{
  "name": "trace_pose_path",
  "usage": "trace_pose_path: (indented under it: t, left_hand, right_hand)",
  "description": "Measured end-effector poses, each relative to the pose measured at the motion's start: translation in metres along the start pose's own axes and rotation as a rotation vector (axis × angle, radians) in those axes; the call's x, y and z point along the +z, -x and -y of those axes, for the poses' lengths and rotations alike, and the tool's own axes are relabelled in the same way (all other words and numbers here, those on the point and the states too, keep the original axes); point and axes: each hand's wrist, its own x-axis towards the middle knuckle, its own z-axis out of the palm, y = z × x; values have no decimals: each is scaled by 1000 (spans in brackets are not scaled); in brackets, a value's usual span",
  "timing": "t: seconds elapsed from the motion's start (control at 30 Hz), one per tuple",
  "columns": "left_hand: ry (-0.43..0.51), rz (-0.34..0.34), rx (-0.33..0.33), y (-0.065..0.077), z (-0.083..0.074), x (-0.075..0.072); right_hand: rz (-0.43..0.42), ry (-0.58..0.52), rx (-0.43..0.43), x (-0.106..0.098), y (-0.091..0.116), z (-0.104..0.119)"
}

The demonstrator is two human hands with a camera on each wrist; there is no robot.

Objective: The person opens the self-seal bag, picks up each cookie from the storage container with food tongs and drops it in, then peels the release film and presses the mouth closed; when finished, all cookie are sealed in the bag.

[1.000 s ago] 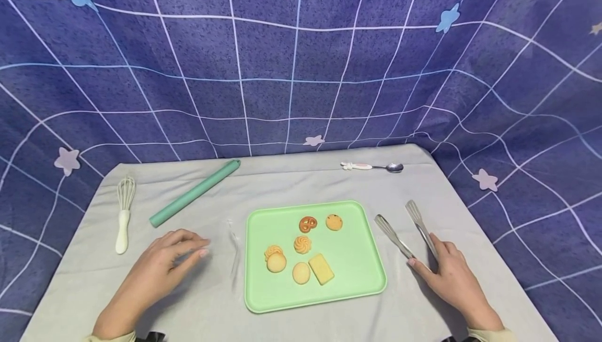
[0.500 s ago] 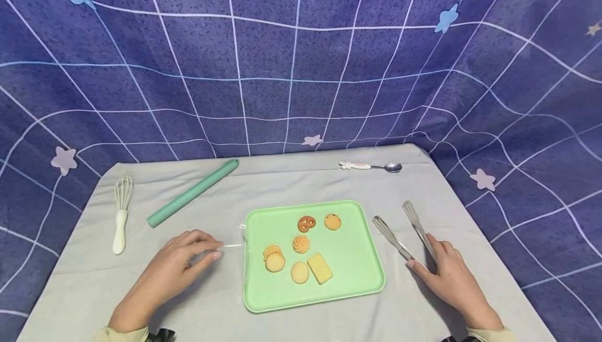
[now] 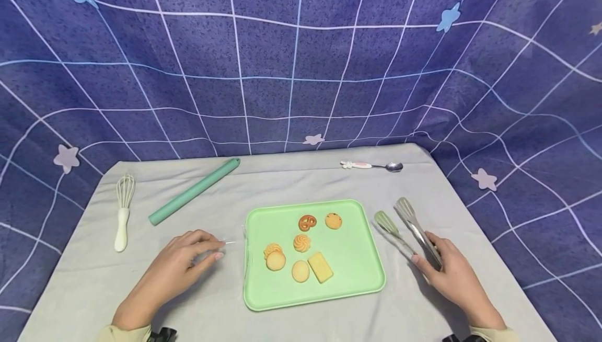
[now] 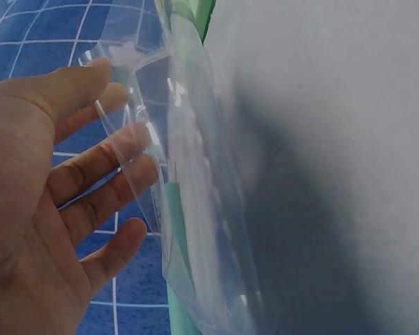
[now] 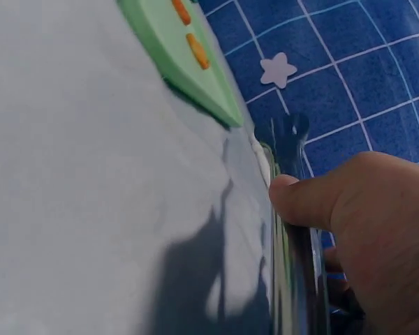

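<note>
My left hand (image 3: 174,263) pinches the edge of a clear plastic bag (image 4: 195,160) between thumb and index finger, beside the tray's left edge. In the head view the bag is hard to make out. My right hand (image 3: 458,279) grips metal tongs (image 3: 419,231) to the right of the tray. The tongs' tips stand apart with nothing between them. On the light green tray (image 3: 352,274) lie a pretzel (image 3: 308,222), a speckled round cookie (image 3: 334,220), a swirl cookie (image 3: 302,242), a rectangular biscuit (image 3: 321,266) and several other cookies (image 3: 275,261).
A whisk (image 3: 123,214) lies at the far left of the grey-clothed table (image 3: 301,180). Near it is a green rolling pin (image 3: 194,191). At the back right rests a spoon (image 3: 371,166) with a white handle. A blue gridded curtain (image 3: 263,54) hangs behind.
My left hand has moved right towards the tray, bringing the plastic bag to its left edge. In my right hand the tongs' tips have drawn closer together.
</note>
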Motion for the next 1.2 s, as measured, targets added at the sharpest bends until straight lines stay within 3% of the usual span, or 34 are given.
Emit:
trace_pose_path:
  t: [0.17, 0.43, 0.67, 1.2]
  left_hand:
    - [6, 14, -13, 0, 0, 2]
    - [8, 8, 0, 0, -1, 2]
    - [7, 21, -14, 0, -1, 3]
    - [6, 21, -6, 0, 1, 4]
  right_hand:
    - [4, -24, -123, 0, -10, 7]
    - [117, 33, -278, 11, -33, 30]
    - [177, 80, -294, 20, -49, 45]
    - [198, 137, -343, 31, -62, 50]
